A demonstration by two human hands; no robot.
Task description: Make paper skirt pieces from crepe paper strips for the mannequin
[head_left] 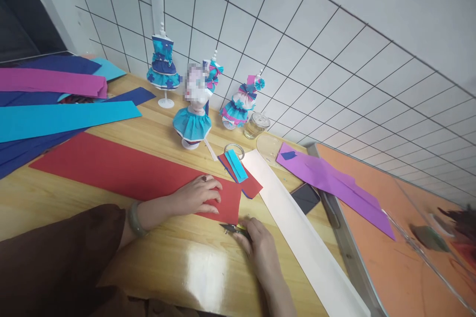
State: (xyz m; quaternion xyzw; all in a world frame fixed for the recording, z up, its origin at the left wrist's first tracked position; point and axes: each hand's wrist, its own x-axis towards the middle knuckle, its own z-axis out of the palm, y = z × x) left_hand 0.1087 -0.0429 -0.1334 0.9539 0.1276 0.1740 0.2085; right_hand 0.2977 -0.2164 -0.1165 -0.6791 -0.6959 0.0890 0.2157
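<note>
A long strip of red paper point(122, 166) lies across the wooden table. My left hand point(197, 195) rests on its right part, palm down with the fingers apart. Just below the strip's right end, my right hand point(256, 242) is closed around thread snips point(234, 228) with dark pointed blades and a bit of yellow at the handle. The blades point left, close to the strip's lower corner; whether they touch the paper I cannot tell. Beyond that end lie small folded red and blue pieces point(255, 185) with a light blue folded piece point(235, 165) on top.
Several small dress forms point(192, 126) in blue and pink paper outfits stand at the back, near a glass jar point(256, 125). Blue and pink sheets point(55, 118) pile up at left. A white strip point(297, 233), a phone point(305, 198) and purple paper point(334, 185) lie at right.
</note>
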